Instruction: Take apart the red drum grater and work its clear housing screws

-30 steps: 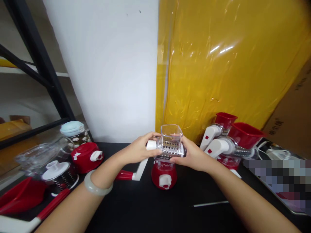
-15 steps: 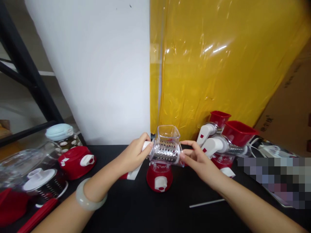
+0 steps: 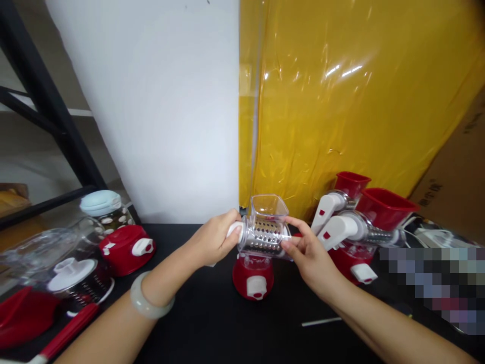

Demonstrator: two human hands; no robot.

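Note:
A rotary grater (image 3: 256,275) stands upright on the black table, between my hands. It has a red base with a white knob, a clear housing with a square feed opening, and a perforated metal drum (image 3: 265,236) lying sideways in it. My left hand (image 3: 217,237) is closed round the white end piece (image 3: 235,231) at the drum's left. At the other end, the thumb and fingers of my right hand (image 3: 308,253) pinch the housing's rim. What lies behind my left fingers is hidden.
Two assembled graters with red hoppers (image 3: 386,205) stand at right, beside a pixelated area. At left are a red base (image 3: 127,250), a white-capped drum (image 3: 74,275), a red-handled part (image 3: 70,331) and a jar with a light-blue lid (image 3: 100,202). A thin rod (image 3: 321,321) lies in front.
The view has shifted slightly, so everything sits a little further right. Both hands stay on the grater. A white and red piece under my left wrist is now mostly hidden.

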